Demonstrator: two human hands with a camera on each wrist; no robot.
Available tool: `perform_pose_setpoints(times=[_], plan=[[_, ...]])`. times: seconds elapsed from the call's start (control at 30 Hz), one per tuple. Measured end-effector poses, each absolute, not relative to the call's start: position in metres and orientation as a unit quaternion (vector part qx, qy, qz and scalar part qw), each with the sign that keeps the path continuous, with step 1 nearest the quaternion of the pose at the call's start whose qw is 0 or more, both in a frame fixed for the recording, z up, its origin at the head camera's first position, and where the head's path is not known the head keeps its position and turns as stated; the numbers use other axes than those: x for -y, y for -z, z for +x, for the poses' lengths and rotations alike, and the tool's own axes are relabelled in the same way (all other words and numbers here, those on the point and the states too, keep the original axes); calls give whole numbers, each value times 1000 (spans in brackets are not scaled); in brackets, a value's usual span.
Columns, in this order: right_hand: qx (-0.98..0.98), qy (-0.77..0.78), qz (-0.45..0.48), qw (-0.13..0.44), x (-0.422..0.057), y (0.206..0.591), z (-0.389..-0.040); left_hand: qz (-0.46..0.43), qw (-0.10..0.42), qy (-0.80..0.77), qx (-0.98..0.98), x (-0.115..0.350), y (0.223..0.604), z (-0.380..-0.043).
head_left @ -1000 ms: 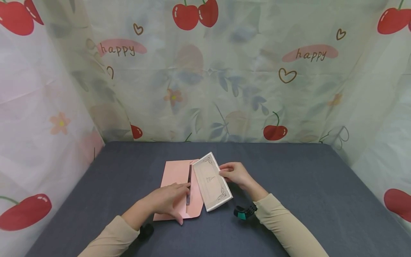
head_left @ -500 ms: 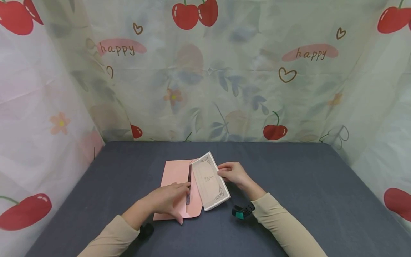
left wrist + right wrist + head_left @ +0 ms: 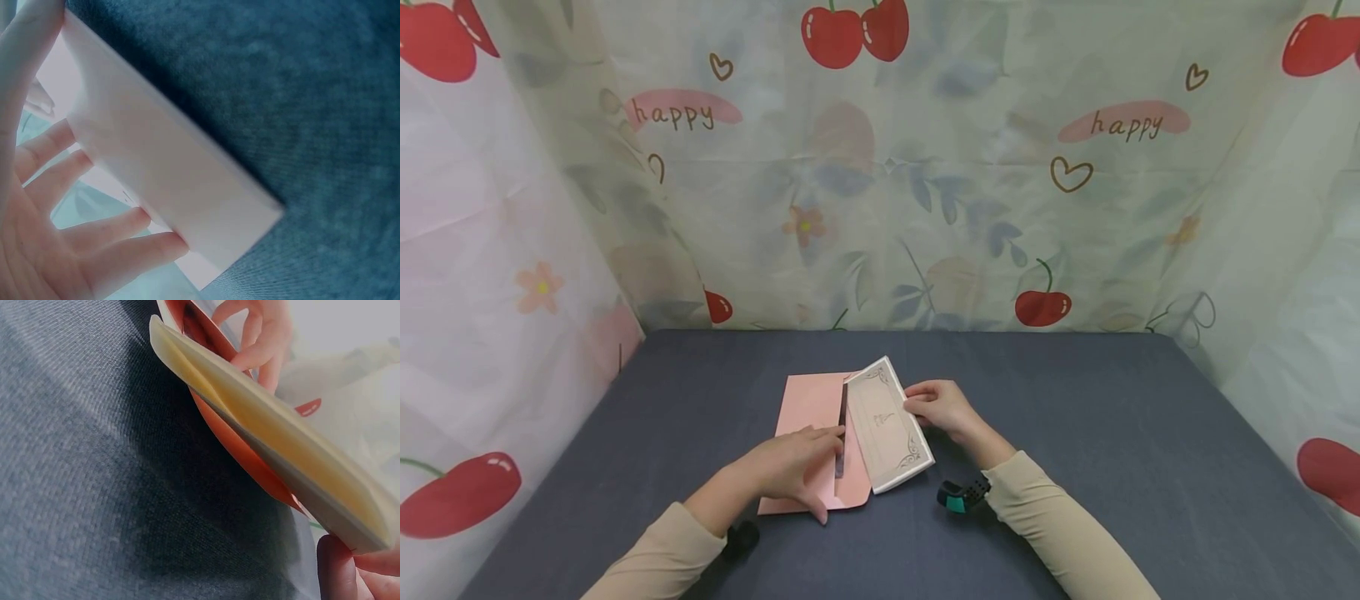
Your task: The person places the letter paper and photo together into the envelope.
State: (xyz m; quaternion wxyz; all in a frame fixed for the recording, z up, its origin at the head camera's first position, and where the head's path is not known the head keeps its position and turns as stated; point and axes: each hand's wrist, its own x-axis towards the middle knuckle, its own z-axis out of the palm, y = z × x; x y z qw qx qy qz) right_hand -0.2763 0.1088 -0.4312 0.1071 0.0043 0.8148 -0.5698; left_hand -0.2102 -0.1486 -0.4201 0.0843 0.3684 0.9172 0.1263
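Observation:
A pink envelope [image 3: 811,402] lies on the dark cloth, its opening on the right side showing a dark gap. Over it spreads my left hand [image 3: 790,467]; the thumb reaches the near edge and the fingertips press along the opening's edge. In the left wrist view those fingers look fairly straight against the envelope [image 3: 156,156]. My right hand [image 3: 946,408] pinches the right edge of a cream folded card [image 3: 883,433] with scroll corners. The card is tilted, its left side overlapping the envelope's flap. From the right wrist, the card [image 3: 269,425] shows a yellowish hollow between its layers.
Dark blue-grey cloth covers the table [image 3: 1075,400]. A patterned curtain [image 3: 887,208] with cherries hangs behind and at both sides. A black band with a teal part [image 3: 957,500] is at the right wrist, and a dark object [image 3: 742,540] sits under the left wrist.
The card and my right hand have shifted slightly left, so the card lies a little further over the envelope's flap. My left hand and the envelope have hardly moved.

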Motion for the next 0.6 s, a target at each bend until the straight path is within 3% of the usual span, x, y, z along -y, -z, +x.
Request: perform_pose_setpoints(times=[0.6], plan=[[-815,569,6,108,-102,434,-278,370,81,-129,-916,149,421,-210]])
